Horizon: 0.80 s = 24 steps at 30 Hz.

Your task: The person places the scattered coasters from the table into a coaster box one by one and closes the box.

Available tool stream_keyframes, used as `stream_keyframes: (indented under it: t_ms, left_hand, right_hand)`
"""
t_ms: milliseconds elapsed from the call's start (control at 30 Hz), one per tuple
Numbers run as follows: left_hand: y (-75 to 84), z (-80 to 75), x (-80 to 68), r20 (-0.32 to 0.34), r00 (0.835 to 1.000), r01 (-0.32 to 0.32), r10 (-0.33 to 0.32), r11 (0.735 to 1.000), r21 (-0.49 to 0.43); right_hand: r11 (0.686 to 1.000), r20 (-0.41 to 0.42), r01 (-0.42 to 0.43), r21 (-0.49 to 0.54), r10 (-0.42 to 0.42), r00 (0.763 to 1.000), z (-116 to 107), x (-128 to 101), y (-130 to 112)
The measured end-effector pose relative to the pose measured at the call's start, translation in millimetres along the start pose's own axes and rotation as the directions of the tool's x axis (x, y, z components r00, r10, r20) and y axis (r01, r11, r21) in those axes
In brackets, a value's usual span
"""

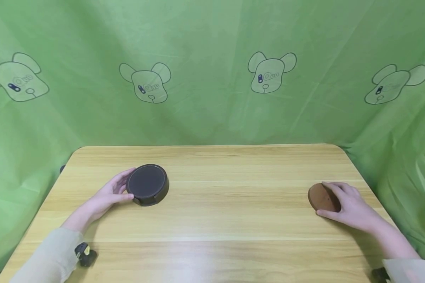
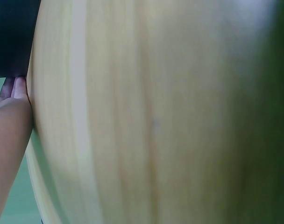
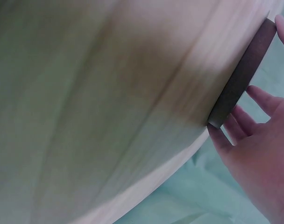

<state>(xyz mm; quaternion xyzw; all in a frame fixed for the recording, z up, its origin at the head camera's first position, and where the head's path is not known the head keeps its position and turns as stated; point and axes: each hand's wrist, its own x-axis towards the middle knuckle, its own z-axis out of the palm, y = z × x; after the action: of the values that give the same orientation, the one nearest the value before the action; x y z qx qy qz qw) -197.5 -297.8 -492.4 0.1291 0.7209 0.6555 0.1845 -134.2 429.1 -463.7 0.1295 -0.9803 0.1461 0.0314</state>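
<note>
A dark round holder sits on the left half of the wooden table. My left hand rests against its left side, thumb in front and fingers behind. In the left wrist view, straight fingers touch the dark holder. At the far right a brown round disc lies under my right hand, which grips it with fingers over the far rim and the thumb on the near rim. The right wrist view shows the disc's edge between fingers and thumb.
Green cloth with printed bear heads hangs behind and beside the table. The table's right edge runs close to the brown disc. Bare wood lies between the two hands.
</note>
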Motion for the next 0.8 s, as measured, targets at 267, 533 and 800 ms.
stream_keyframes:
  t_ms: [267,533,800]
  left_hand:
    - [2.2,1.0,-1.0,0.0,1.0,0.003,-0.003,1.0,-0.003]
    - [3.0,1.6,-1.0,0.0,1.0,0.0,0.0,1.0,-0.008]
    - [3.4,1.0,-0.8,-0.001,1.0,0.001,-0.001,1.0,-0.002]
  right_hand:
    - [1.0,-0.008,0.008,-0.006,-0.008,1.0,0,2,1]
    - [1.0,-0.001,-0.003,-0.028,0.003,1.0,0,5,-3]
    - [0.999,0.003,-0.011,-0.039,0.011,1.0,-3,8,-9]
